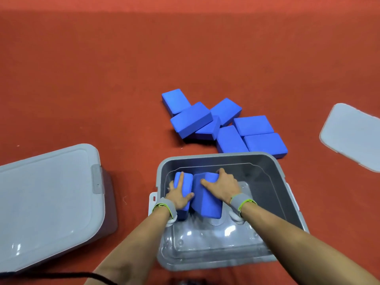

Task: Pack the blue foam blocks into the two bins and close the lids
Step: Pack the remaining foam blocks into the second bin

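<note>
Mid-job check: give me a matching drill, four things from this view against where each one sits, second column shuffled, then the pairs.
Things:
1. loose lid
2. closed bin
3. pile of blue foam blocks
4. right hand

Places:
A. on the carpet beyond the open bin
B. on a tilted block inside the open bin
C. far right on the carpet
D. left of the open bin

Pairs: 1-C, 2-D, 3-A, 4-B

A red-orange carpeted floor [82, 79] fills the whole view, evenly lit, brighter along the top edge. A black cord [61, 275] lies across it at the bottom left.
</note>
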